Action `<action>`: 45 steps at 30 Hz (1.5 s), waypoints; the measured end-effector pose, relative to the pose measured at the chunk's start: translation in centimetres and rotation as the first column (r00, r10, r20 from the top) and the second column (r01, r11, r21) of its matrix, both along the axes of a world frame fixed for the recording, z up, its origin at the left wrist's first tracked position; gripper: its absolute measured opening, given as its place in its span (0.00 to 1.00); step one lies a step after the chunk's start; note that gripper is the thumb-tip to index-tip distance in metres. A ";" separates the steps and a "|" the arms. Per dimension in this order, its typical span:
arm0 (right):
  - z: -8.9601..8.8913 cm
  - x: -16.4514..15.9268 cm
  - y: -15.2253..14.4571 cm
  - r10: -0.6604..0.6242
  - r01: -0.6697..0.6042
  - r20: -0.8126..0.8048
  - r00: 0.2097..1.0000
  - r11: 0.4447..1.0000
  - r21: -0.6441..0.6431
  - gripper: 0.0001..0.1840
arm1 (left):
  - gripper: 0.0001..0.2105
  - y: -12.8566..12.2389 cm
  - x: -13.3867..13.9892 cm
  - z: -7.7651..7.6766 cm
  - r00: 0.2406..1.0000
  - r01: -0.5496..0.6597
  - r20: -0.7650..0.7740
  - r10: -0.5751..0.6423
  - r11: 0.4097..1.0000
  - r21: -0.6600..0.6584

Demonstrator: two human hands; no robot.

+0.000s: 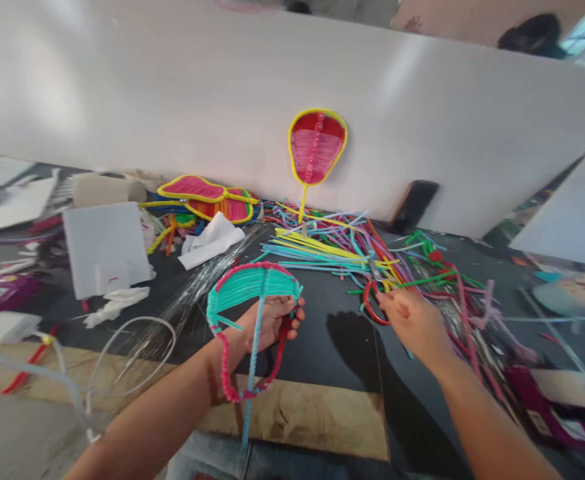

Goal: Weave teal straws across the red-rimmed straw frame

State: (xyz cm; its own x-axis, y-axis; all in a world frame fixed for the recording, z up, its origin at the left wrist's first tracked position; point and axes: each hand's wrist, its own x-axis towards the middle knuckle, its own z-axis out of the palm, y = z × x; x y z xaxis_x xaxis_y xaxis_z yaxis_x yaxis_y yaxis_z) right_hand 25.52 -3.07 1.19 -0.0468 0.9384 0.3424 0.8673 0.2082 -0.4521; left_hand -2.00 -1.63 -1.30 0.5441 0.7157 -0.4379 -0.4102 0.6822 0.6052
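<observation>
At the lower centre of the frame, the left hand [275, 319] is partly hidden behind the pink and turquoise fan-shaped piece [247, 287], and the blue stem crosses in front of its palm. Both forearms are cut off by the bottom edge. Right of centre, the right hand [412, 320] covers part of the red-handled scissors [368, 295], whose blades lie among yellow and blue stems [317, 253] on the dark tabletop [317, 353]. The purple packages at the left edge [9, 300] and lower right [547, 407] are blurred, their markings too smeared to read; the phone [415, 205] at upper right shows a dark face. The fan-shaped piece sits in the left fingers, which are closed on its right edge, with the pink loop hanging below them. The right fingers are bent against the scissors' handle; how firmly they close on it I cannot tell
</observation>
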 end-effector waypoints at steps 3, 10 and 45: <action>1.1 3.4 1.2 -0.227 0.226 0.010 0.974 0.972 0.059 0.24 | 0.07 0.1 0.0 0.1 1.000 0.018 -0.003 -0.018 1.000 0.007; 0.3 5.8 3.2 -0.238 0.280 0.214 0.947 0.941 -0.191 0.05 | 0.05 0.2 0.0 -0.3 0.999 0.032 -0.003 -0.032 0.999 0.020; 0.2 2.0 -0.8 -0.249 -0.391 -0.861 0.444 0.810 -0.436 0.19 | 0.11 -2.8 -0.1 2.3 0.944 0.305 0.084 -0.318 0.943 0.133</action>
State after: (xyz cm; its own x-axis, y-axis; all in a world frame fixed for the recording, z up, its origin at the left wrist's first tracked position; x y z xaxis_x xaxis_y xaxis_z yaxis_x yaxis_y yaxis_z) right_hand 27.56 -3.85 1.40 -0.1116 0.9537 -0.2794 -0.0612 -0.2872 -0.9559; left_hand -2.10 -4.43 1.00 0.7856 0.5457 -0.2916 -0.2527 0.7131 0.6539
